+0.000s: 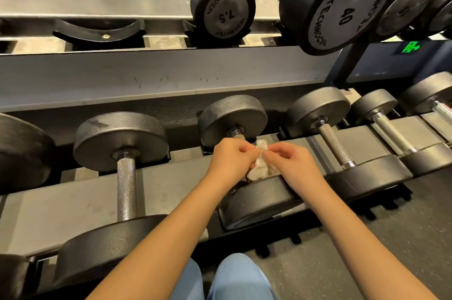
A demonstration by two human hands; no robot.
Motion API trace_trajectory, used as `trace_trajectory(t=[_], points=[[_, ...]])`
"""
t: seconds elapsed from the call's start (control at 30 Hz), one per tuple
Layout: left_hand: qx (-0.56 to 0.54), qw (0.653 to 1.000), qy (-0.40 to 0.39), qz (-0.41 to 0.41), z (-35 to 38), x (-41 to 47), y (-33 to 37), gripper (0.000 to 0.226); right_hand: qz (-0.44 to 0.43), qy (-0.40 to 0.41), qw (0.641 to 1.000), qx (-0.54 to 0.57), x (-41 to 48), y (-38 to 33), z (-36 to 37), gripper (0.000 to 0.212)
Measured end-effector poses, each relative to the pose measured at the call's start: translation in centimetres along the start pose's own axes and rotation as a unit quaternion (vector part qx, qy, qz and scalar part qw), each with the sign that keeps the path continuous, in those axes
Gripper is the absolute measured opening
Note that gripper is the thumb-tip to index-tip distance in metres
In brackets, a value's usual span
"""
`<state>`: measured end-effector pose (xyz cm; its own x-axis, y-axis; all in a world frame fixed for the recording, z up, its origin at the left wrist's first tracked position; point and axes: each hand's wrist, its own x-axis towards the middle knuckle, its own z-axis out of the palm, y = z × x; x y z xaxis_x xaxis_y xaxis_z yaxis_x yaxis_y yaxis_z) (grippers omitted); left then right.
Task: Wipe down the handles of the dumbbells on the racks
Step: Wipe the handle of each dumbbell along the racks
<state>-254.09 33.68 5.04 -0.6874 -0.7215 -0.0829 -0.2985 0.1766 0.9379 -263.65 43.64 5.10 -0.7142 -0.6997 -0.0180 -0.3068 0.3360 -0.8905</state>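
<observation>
Lower rack (171,184): cloth (260,167) between fingers (247,151), over handle (236,133)

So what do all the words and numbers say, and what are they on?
"7.5": end of the small top-rack dumbbell.
"TECHNOGY", last letter unclear, twice: same end.
"40": end of the big top-rack dumbbell.
"TECHNOGY", twice: same end.
Green glowing sign: too blurred to read.
Dumbbell ends further right: too blurred.
</observation>
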Motion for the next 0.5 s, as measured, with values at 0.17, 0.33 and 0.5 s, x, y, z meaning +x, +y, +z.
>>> trace_trajectory(t=[0.17,0.33,0.5], points=[[0.123,0.977,0.093,0.145,-2.1,0.2,0.9,0.021,-0.017,0.006,0.997,-0.074,2.2,-1.0,-0.1,0.007],[0.269,0.931,0.104,0.222,-4.8,1.5,-0.1,0.041,0.037,-0.133,0.96,-0.243,3.3,-1.0,0.2,0.017],[0.254,0.94,0.081,0.213,-5.2,2.1,-0.9,0.044,-0.023,-0.076,0.96,-0.27,4.1,-1.8,1.6,0.01]])
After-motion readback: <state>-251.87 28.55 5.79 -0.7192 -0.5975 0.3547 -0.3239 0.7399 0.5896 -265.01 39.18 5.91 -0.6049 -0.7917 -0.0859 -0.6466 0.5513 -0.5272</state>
